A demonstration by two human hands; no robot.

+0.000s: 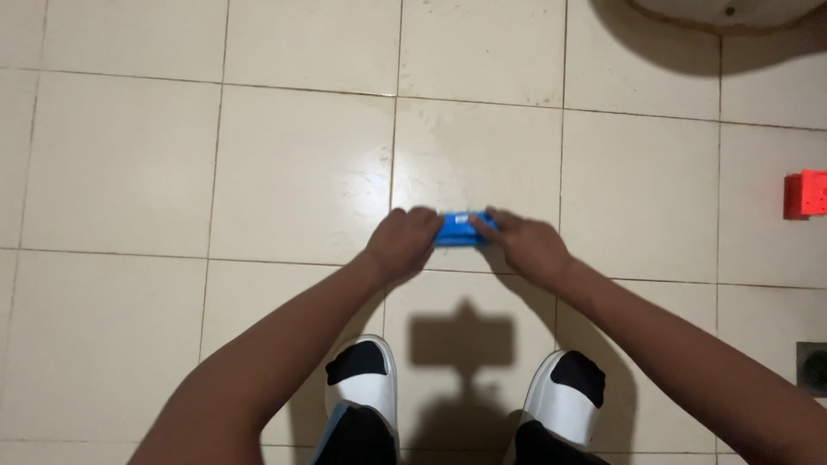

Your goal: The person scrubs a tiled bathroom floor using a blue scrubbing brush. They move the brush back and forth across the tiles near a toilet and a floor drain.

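Two white slide sandals (362, 383) worn over black socks stand at the bottom of the view on the tiled floor (129, 172), with both forearms reaching out above them. Fingers of the left hand (403, 241) are curled shut around the left end of a small blue packet (457, 230), and the fingers of the right hand (525, 245) pinch its right end, so the packet is stretched flat between the two hands, held over the floor just beyond the feet. Directly below the fingers, between the sandals, falls a dark, boxy shadow (461, 340). Out past the right hand, well apart from it, an orange-red block (805, 195) sits at the right edge, and nearer the feet on that side a dark square drain (812, 368) is set into the tiles. Far beyond the fingers, at the top right, shows the curved rim of a pale basin (724, 13).
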